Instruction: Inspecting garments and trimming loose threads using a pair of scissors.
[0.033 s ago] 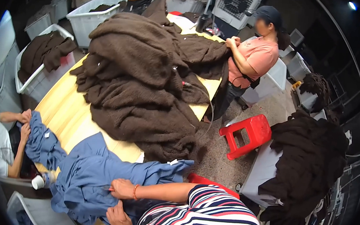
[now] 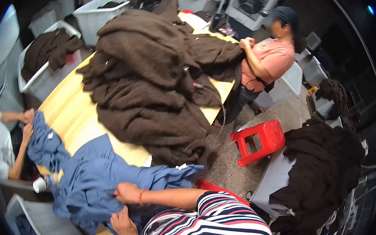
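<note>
A blue garment (image 2: 94,172) lies bunched over the near end of the table. My right hand (image 2: 127,193), with an orange-red band at its wrist, rests on it with curled fingers closed. A small bit of red shows at those fingertips; the rest of that object is hidden in the grip. Below it, my left hand (image 2: 123,223) has its fingers bent onto the cloth's near edge, pinching the fabric. Farther left, another person's hands (image 2: 28,123) hold up a second stretch of blue fabric (image 2: 47,143).
A big heap of brown fleece (image 2: 146,78) covers much of the yellow table (image 2: 65,111). Two people work at its far side. A red stool (image 2: 259,141) stands right, near a bin heaped with dark cloth (image 2: 323,160). A white cup (image 2: 39,185) lies left; white bins (image 2: 89,24) stand beyond.
The whole view has shifted slightly. My left hand has moved a little up and left on the blue cloth; my right hand stays nearly in place.
</note>
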The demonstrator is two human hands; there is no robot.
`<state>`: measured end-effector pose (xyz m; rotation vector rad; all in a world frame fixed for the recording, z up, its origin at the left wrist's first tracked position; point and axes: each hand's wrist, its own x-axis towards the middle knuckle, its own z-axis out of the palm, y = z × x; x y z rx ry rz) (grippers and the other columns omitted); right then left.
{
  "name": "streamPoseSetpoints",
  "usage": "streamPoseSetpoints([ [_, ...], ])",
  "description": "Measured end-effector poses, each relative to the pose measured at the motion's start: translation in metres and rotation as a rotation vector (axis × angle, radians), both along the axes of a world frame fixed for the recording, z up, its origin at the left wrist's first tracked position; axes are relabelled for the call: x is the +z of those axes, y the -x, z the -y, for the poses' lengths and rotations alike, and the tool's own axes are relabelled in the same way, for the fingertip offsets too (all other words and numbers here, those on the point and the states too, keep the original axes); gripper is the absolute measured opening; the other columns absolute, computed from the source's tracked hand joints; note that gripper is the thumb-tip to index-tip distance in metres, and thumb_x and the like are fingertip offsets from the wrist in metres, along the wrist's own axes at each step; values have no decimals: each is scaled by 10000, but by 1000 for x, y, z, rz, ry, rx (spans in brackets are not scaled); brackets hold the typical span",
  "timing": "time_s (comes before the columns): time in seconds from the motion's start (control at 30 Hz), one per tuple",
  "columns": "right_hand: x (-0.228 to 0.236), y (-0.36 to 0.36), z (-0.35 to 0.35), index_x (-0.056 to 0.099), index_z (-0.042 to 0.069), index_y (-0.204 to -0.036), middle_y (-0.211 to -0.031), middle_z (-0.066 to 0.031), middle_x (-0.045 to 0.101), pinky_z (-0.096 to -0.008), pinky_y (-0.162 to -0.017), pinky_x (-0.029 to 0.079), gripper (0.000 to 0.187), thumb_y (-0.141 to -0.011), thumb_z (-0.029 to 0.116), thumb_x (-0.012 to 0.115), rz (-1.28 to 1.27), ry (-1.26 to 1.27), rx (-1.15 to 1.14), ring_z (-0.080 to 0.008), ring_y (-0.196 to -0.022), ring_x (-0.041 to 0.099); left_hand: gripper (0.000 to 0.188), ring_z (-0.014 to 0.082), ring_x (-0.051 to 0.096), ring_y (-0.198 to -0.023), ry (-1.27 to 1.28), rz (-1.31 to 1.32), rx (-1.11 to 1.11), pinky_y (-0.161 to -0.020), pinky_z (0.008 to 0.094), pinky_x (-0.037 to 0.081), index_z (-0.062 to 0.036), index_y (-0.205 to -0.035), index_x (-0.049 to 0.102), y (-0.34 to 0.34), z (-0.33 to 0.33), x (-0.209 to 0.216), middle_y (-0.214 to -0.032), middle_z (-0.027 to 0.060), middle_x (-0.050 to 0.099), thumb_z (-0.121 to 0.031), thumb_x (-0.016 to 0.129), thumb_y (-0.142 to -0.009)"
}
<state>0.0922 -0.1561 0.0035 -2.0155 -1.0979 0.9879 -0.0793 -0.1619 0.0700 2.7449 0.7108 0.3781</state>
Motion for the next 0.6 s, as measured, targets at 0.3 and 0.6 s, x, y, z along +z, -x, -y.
streamPoseSetpoints([
  [0.3, 24, -25, 14, 628, 136, -814, -620, 95, 439, -205, -411, 227, 188, -844, 279, 747, -967, 107, -153, -15, -466, 316, 212, 114, 617, -789, 1415, 354, 485, -680, 232, 513, -3, -1110, 643, -16, 31, 8, -989, 68, 640, -130, 617, -943],
  [0.6, 43, -41, -4, 602, 108, -741, -620, 62, 527, -198, -423, 263, 210, -890, 211, 709, -1065, 103, -125, -13, -480, 367, 333, 120, 588, -867, 2006, 1204, 846, -754, 282, 484, -53, -1082, 634, -76, 25, -26, -963, 23, 648, -353, 637, -935],
])
